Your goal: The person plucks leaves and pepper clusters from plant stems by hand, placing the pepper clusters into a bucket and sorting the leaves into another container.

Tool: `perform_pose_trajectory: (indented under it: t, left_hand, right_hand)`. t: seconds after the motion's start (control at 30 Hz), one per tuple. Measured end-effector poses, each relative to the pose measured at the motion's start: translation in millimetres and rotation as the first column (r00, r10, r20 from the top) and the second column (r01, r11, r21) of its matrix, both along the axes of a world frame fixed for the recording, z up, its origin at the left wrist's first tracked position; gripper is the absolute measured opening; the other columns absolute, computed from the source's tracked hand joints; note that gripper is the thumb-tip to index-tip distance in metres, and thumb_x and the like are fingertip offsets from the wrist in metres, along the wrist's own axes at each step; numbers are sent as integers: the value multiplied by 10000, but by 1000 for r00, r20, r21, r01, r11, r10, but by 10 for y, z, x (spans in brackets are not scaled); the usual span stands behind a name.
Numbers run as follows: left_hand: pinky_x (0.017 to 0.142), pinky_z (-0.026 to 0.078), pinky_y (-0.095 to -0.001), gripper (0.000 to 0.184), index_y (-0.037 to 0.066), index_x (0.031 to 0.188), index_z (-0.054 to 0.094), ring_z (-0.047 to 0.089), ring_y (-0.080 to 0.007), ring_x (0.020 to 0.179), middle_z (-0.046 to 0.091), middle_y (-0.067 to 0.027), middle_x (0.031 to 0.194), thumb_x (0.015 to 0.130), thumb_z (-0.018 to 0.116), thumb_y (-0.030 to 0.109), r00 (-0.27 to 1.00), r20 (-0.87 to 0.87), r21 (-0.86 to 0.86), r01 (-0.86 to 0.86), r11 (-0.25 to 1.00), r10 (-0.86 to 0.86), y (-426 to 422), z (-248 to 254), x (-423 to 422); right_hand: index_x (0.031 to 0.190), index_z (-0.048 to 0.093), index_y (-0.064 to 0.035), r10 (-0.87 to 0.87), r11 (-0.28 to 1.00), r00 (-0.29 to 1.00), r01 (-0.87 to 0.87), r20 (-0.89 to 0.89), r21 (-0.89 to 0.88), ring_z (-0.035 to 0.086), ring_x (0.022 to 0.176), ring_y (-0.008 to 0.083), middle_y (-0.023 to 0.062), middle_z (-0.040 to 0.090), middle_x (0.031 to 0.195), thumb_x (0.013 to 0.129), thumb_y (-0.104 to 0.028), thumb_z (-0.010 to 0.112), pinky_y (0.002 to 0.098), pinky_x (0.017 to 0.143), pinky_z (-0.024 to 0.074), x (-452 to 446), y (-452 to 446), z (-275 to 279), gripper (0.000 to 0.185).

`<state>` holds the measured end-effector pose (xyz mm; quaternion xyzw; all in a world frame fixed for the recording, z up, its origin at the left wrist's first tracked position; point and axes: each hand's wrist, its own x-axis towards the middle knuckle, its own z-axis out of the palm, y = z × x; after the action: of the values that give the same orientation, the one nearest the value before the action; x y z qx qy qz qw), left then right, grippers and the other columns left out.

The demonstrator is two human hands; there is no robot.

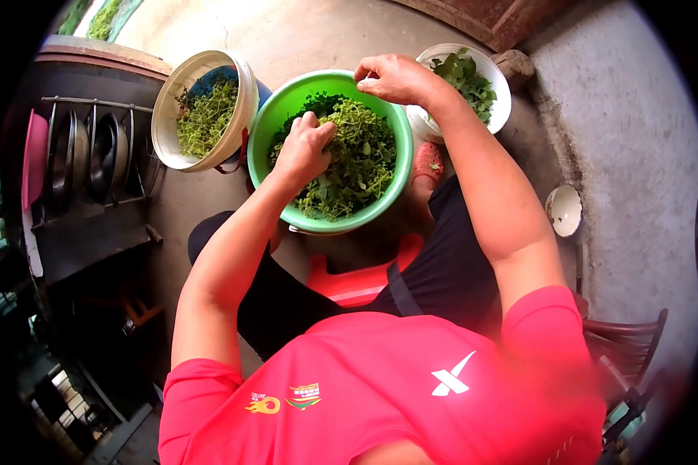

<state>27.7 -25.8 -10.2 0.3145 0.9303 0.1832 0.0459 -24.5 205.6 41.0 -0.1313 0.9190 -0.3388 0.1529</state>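
Observation:
A green tub (403,167) stands between my knees, heaped with green berry sprigs (357,174) that have leaves among them. My left hand (305,147) is over the left part of the heap, its fingers curled closed at a sprig of small green berries. Above the tub's far right rim is my right hand (395,78), thumb and fingers pinched together. Whatever that pinch holds, if anything, is too small to make out. To the right, loose green leaves (467,84) lie in a white bowl-shaped container (502,105), partly behind my right forearm.
At the left stands a white bucket (163,132) of similar sprigs. A metal rack (93,101) with pans is farther left. An enamel bowl (564,210) is by the right wall, and a wooden chair (628,345) lower right. Below the tub is a red stool (349,284).

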Motion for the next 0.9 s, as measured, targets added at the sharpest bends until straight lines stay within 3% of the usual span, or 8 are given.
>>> perform_pose_trajectory:
  t: [0.33,0.5,0.63,0.7,0.83,0.87,0.9]
  left_hand:
    - [734,431,-434,240,68,813,517,462,-347,859,453,-148,880,605,615,-2,996,-33,32,78,996,-77,-112,570,435]
    - [755,430,-422,239,69,834,522,466,-349,861,464,-148,890,625,590,-25,997,-7,-40,75,996,-75,-195,407,620]
    - [749,443,-412,243,57,851,526,494,-344,864,478,-151,899,681,696,90,996,32,2,85,996,-85,-207,327,584]
    - [725,443,-401,261,68,873,525,501,-321,821,478,-136,871,738,722,174,978,204,155,-81,985,48,-229,306,551]
    - [662,458,-334,336,22,925,510,512,-208,704,486,-103,860,762,725,223,924,215,226,-361,905,316,-274,146,468]
    - [727,474,-351,390,30,1017,511,547,-242,776,504,-122,913,759,725,229,915,196,216,-391,894,353,-289,114,450]
    - [773,472,-367,428,37,1063,511,560,-270,845,515,-136,965,757,725,245,913,166,182,-400,898,373,-292,112,442]
  right_hand:
    - [1048,652,-113,57,997,998,-57,2,52,625,946,273,124,665,1003,807,-265,593,363,852,475,12,-58,-108,291]
    - [1047,642,-84,165,977,986,-168,33,129,632,929,258,128,666,994,810,-286,588,345,841,477,79,-187,-142,315]
    - [1219,538,-100,286,945,943,-307,170,112,592,1017,315,183,614,1110,797,-369,630,379,894,455,180,-369,-221,510]
    - [1178,543,-82,301,944,940,-317,160,88,587,1001,330,194,614,1061,768,-350,660,395,872,457,266,-430,-245,504]
    - [1024,567,-59,255,957,960,-268,116,114,601,895,321,169,627,907,743,-201,640,404,781,468,231,-451,-390,322]
    - [938,559,-49,221,969,971,-230,96,94,600,841,310,152,625,864,727,-107,592,392,733,466,210,-443,-456,221]
    - [935,565,-52,198,974,976,-207,94,95,603,839,305,147,627,859,727,-92,577,384,735,467,203,-436,-438,212]
